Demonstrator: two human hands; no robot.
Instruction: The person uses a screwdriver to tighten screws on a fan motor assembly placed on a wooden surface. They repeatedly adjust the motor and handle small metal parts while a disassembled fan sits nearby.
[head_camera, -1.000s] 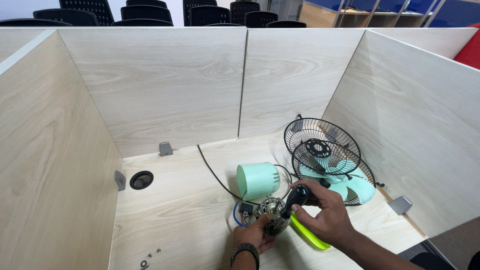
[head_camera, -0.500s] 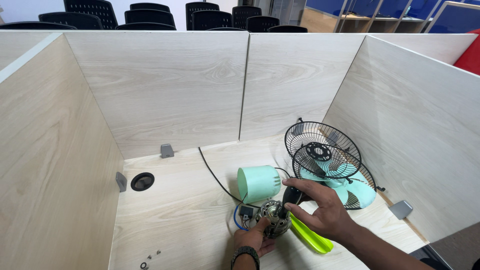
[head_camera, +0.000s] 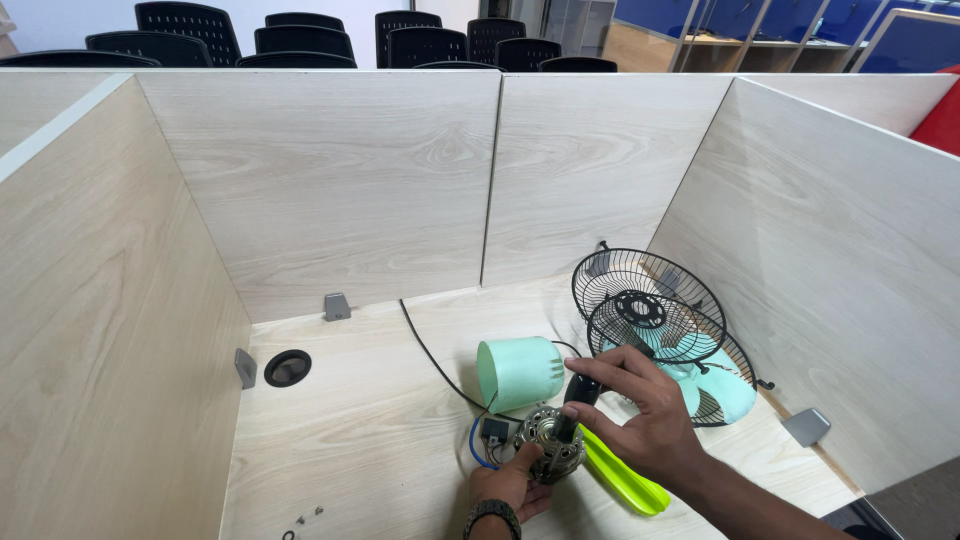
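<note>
From the head camera, looking down into a pale wood-grain desk (head_camera: 350, 430) boxed in by matching partition walls, the left hand (head_camera: 510, 485), a dark band at its wrist, is wrapped around the lower side of a round metal fan motor with exposed windings (head_camera: 548, 452), holding it on the desktop near the front edge. The right hand (head_camera: 640, 415) comes in from the right and is closed on the black handle of a screwdriver (head_camera: 575, 400), whose shaft points down into the top of the motor. Just behind the motor lies a mint-green cylindrical plastic motor housing (head_camera: 518, 372) on its side, with a black power cord (head_camera: 425, 345) trailing toward the back wall and thin blue wiring beside a small black part at the motor's left. A bright yellow-green plastic strip (head_camera: 625, 482) lies under the right hand. Two black wire fan guards (head_camera: 645, 305) and pale turquoise fan blades (head_camera: 715, 385) lean against the right partition. A black round cable grommet (head_camera: 287, 368) sits at the desk's left, and a few small screws (head_camera: 305, 517) lie near the front edge
</note>
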